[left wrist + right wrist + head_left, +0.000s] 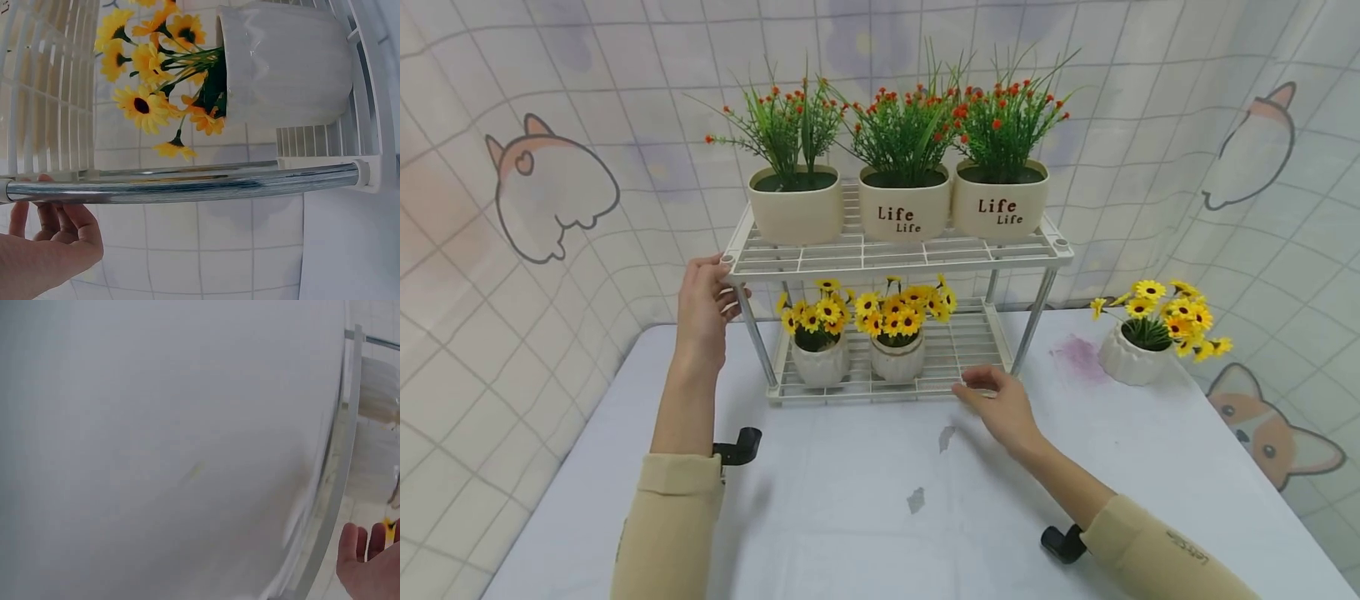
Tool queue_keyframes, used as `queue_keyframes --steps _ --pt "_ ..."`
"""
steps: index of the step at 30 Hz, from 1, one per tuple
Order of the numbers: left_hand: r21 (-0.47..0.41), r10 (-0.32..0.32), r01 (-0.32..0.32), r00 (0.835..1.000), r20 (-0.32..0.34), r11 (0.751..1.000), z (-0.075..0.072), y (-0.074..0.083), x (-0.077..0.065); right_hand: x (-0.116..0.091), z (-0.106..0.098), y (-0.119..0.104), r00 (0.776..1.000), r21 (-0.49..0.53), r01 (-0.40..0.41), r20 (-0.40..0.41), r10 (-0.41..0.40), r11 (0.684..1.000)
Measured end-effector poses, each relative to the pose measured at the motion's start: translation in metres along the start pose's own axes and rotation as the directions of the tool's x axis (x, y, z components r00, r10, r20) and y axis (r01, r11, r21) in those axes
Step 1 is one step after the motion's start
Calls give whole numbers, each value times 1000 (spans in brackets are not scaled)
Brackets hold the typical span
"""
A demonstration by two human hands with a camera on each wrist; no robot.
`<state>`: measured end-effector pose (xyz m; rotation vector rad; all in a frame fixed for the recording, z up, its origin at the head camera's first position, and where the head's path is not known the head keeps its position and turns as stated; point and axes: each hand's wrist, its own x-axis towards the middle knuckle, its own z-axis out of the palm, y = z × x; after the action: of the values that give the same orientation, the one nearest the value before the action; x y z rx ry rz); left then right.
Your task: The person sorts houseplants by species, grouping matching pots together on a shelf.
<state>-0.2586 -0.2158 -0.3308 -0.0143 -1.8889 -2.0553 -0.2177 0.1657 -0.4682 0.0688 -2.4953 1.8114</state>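
A white two-tier wire shelf rack (895,271) stands on the table. My left hand (702,312) holds its upper left front corner; in the left wrist view the fingers (87,230) curl at the top of the metal post (187,189). My right hand (1000,408) hovers by the lower tier's front edge, its fingers (349,547) loosely bent with nothing between them. On the lower tier stand two white pots of yellow flowers, one on the left (820,364) and one at the middle (898,358). The tier's right part carries no pot.
Three cream oval pots with red-flowered plants, left (797,208), middle (904,207) and right (1000,204), stand on the upper tier. Another white pot of yellow flowers (1133,358) is on the table's right side. A patterned curtain (655,200) hangs behind.
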Motion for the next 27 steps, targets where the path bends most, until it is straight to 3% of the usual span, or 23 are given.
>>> queue_keyframes --steps 3,7,12,16,19,24,27 --pt "-2 -7 7 1000 -7 1000 -1 -1 0 -4 -20 5 999 -8 -12 -35 12 1000" --pt "-2 -11 11 1000 -9 1000 -1 -1 -1 -6 -49 12 992 63 -73 -97 79 995" --pt "-1 1 -1 1000 -5 1000 0 -1 0 -1 -85 22 949 162 -162 -244 199 973" --pt "3 4 -4 1000 -5 1000 0 -1 0 3 -107 24 883 223 -261 -339 325 939" --pt "2 5 -5 1000 -10 1000 0 0 0 6 -121 26 817 296 -299 -411 403 907" --pt "2 9 -9 1000 -9 1000 1 0 0 14 -141 37 707 364 -301 -535 463 881" --pt "7 12 -12 1000 -11 1000 1 -1 0 21 -151 44 663 362 -322 -574 481 875"
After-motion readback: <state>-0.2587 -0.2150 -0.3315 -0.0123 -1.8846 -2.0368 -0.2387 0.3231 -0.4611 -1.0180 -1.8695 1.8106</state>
